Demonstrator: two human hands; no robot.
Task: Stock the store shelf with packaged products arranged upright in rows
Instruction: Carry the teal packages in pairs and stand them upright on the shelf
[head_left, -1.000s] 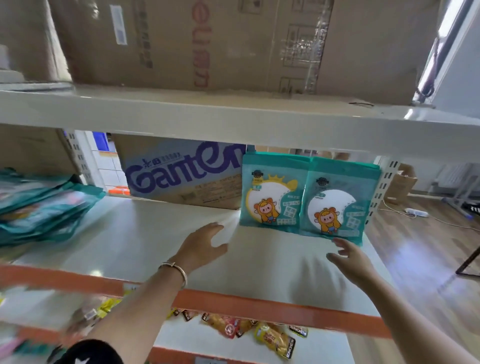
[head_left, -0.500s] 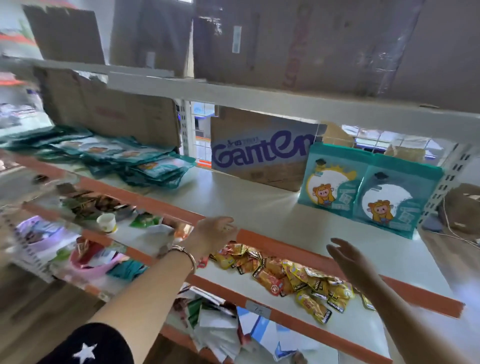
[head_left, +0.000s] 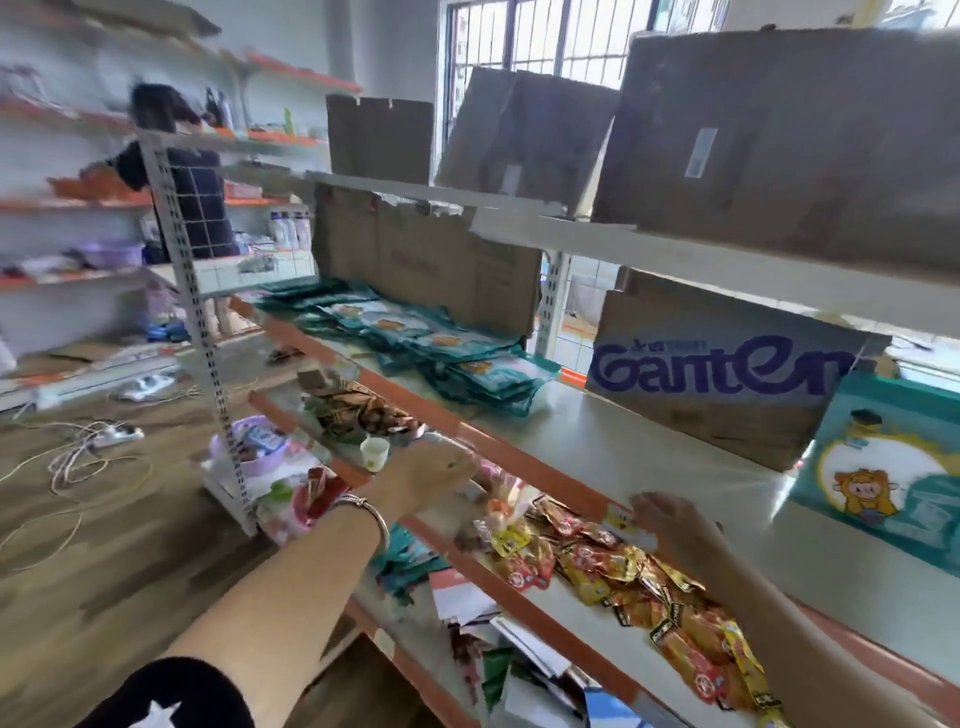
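Cardboard box (head_left: 691, 415) with "Ganten" (blue letters) behind upright teal packet (head_left: 893, 467)

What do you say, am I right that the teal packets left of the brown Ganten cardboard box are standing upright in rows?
Not quite: in the head view the teal plastic packets left of the brown Ganten cardboard box lie flat in a loose pile, not upright in rows.

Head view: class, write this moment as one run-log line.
left hand: open, empty; right hand: open, empty; teal packs: piled flat; upright pack: standing right
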